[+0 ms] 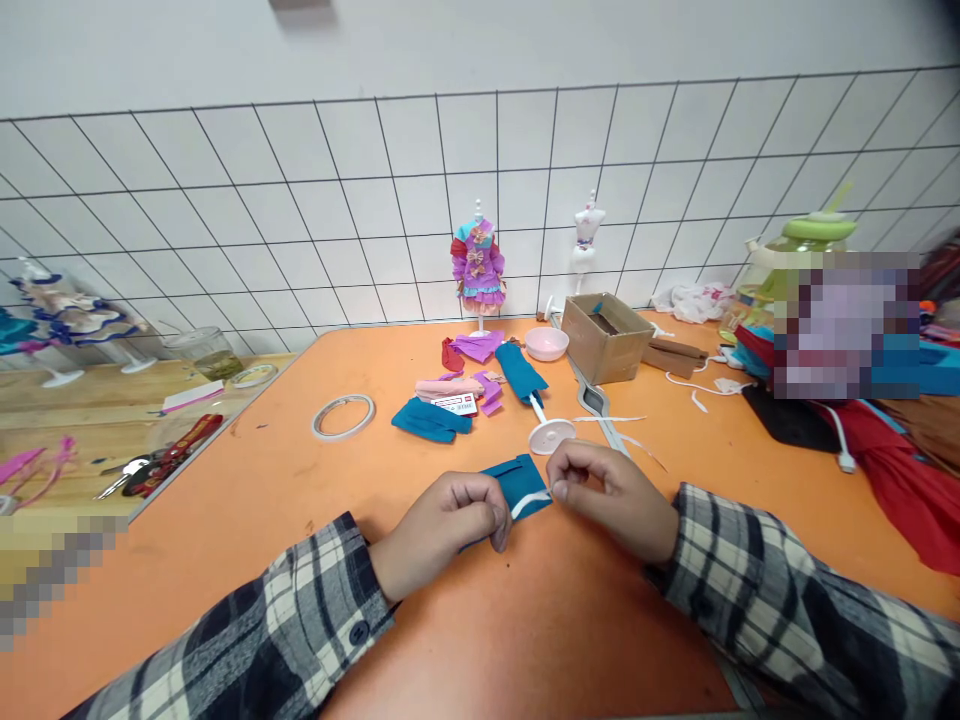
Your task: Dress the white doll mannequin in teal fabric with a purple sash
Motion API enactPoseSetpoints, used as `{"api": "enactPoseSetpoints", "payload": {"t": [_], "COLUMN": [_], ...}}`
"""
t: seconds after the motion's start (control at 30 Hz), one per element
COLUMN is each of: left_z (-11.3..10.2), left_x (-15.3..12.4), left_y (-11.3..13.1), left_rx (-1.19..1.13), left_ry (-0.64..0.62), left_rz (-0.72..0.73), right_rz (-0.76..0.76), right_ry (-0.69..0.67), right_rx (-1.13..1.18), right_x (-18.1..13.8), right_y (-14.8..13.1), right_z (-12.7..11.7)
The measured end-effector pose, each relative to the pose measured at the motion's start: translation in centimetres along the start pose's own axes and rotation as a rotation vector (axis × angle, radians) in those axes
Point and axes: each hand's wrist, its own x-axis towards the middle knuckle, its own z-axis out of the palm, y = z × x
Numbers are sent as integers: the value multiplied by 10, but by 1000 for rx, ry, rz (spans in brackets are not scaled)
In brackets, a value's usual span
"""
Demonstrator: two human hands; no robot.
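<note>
A small piece of teal cloth (517, 482) lies on the orange table in front of me, with a thin white strip (531, 499) curving along its near edge. My left hand (461, 512) rests on the cloth's left part, fingers curled over it and closed. At the cloth's right corner, my right hand (609, 492) pinches the right end of the strip between thumb and forefinger. The strip looks partly raised from the cloth. Its left end is hidden under my left fingers.
Beyond my hands lie a doll stand (553, 436) with a teal garment (520, 372), folded teal cloth (431, 420), a tape roll (343, 417) and scissors (594, 400). Further back are a pink bowl (547, 344), cardboard box (607, 340) and dressed mannequin (478, 265). Red fabric (900, 470) lies right.
</note>
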Motion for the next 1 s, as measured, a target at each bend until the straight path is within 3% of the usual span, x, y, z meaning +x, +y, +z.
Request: {"api": "enactPoseSetpoints", "payload": {"t": [0.17,0.3,0.5,0.7,1.0], "left_z": [-6,-5,15,21,25], "left_x": [0,-4,-7,1,4], "left_y": [-2,0,-6,-16,-8], "left_rx": [-37,21,115,-140,-179], "left_ry": [150,340,75,163,220], "left_rz": [116,229,196,127,-29], "right_rz": [61,-34,-138,-144,-120], "right_ry": [71,93,93,122,164], "right_rx": [-59,-171,-138,-126,-151], "right_x": [3,1,-4,-5,-7], "right_y": [7,4,-6,-9,-13], "right_z": [-8,-4,8,10,18]}}
